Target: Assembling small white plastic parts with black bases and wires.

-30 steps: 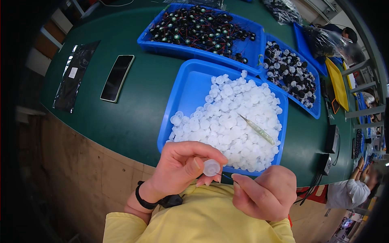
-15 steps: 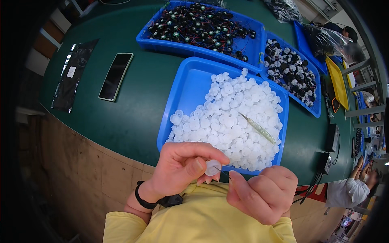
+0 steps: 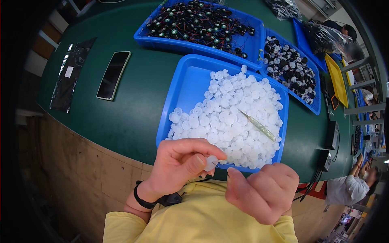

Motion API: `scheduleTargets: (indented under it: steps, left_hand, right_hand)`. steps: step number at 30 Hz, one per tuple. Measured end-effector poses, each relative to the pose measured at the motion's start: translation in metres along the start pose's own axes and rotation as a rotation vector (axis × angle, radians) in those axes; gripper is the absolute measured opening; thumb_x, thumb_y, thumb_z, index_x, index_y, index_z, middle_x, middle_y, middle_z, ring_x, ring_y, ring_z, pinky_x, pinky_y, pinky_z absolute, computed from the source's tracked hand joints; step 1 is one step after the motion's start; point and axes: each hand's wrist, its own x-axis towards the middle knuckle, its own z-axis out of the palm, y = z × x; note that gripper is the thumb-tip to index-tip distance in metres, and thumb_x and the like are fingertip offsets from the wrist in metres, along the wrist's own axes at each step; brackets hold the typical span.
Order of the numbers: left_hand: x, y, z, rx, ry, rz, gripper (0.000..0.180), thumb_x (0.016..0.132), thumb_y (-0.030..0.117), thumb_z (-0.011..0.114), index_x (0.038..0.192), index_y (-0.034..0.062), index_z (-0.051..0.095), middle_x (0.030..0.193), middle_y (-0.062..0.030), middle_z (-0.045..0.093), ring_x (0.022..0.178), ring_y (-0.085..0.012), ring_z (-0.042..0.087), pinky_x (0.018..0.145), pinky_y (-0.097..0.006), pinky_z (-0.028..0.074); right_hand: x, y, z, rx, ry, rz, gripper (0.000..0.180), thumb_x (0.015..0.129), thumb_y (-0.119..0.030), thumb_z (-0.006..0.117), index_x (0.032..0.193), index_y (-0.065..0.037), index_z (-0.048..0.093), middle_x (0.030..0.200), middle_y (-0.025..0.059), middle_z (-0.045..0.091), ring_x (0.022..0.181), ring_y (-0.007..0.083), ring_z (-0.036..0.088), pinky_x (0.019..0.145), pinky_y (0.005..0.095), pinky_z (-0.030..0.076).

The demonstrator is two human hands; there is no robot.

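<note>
Left hand (image 3: 178, 166): pinches a white plastic cap (image 3: 210, 163).
Right hand (image 3: 263, 192): curled shut, just beside it.
Blue tray (image 3: 184, 97): beyond both hands.

a green table (image 3: 133, 117) carries a phone (image 3: 114, 75) and dark bag (image 3: 73, 73) at left, three blue trays (image 3: 184, 87) centre and far right.

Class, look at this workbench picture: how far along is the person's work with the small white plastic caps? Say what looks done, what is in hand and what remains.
Done: no finished pile shows, so I cannot tell. In hand: the left hand pinches one small white translucent plastic cap; the right hand is closed beside it, thumb towards the cap. Left: the blue plastic tray holds a large heap of white caps, with slim tweezers lying on top.
</note>
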Motion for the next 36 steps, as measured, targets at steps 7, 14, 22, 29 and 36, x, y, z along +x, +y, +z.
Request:
scheduleTargets:
  steps: [7,14,22,29,36]
  left_hand:
    - [0.000,-0.004,-0.017,-0.284,0.070,-0.099,0.034,0.094,0.021,0.043,0.109,-0.0079,0.052,0.085,-0.0105,0.055,0.069,-0.0133,0.048,0.056,-0.024,0.039]
    - [0.005,-0.007,-0.018,-0.254,0.129,-0.109,0.031,0.094,0.024,0.044,0.098,-0.0046,0.053,0.078,-0.0125,0.055,0.060,-0.0132,0.047,0.050,-0.022,0.037]
    - [0.008,-0.005,-0.013,-0.296,0.086,-0.134,0.032,0.094,0.029,0.044,0.102,-0.0016,0.052,0.075,-0.0109,0.055,0.060,-0.0130,0.048,0.050,-0.023,0.037]
    - [0.009,0.003,-0.002,-0.382,-0.069,-0.178,0.037,0.094,0.031,0.043,0.104,-0.0041,0.049,0.064,-0.0101,0.052,0.051,-0.0103,0.043,0.043,-0.020,0.031]
    - [0.007,0.005,0.003,-0.340,-0.058,-0.141,0.038,0.091,0.032,0.050,0.098,-0.0053,0.051,0.061,-0.0084,0.050,0.048,-0.0091,0.040,0.042,-0.020,0.029]
  right_hand:
    - [-0.016,0.037,0.000,0.199,0.021,0.622,0.014,0.063,0.001,0.068,0.074,-0.006,0.063,0.055,0.0018,0.044,0.046,0.0139,0.042,0.042,0.0260,0.032]
    - [-0.050,0.084,0.032,-0.020,-0.265,0.605,0.009,0.073,-0.011,0.068,0.079,-0.007,0.064,0.075,0.0037,0.054,0.054,0.0210,0.056,0.046,0.0304,0.042]
    - [-0.030,0.079,0.017,0.040,-0.126,0.537,0.011,0.076,-0.010,0.065,0.082,-0.005,0.057,0.067,0.0046,0.056,0.046,0.0218,0.053,0.042,0.0312,0.039]
    - [-0.007,0.030,-0.016,0.173,-0.185,0.060,0.013,0.069,-0.007,0.069,0.080,-0.003,0.064,0.050,-0.0039,0.041,0.039,0.0098,0.039,0.036,0.0238,0.027]
    - [-0.007,0.025,-0.018,0.140,-0.189,-0.010,0.019,0.067,-0.007,0.070,0.084,-0.001,0.065,0.049,-0.0057,0.034,0.040,0.0062,0.035,0.036,0.0209,0.022]
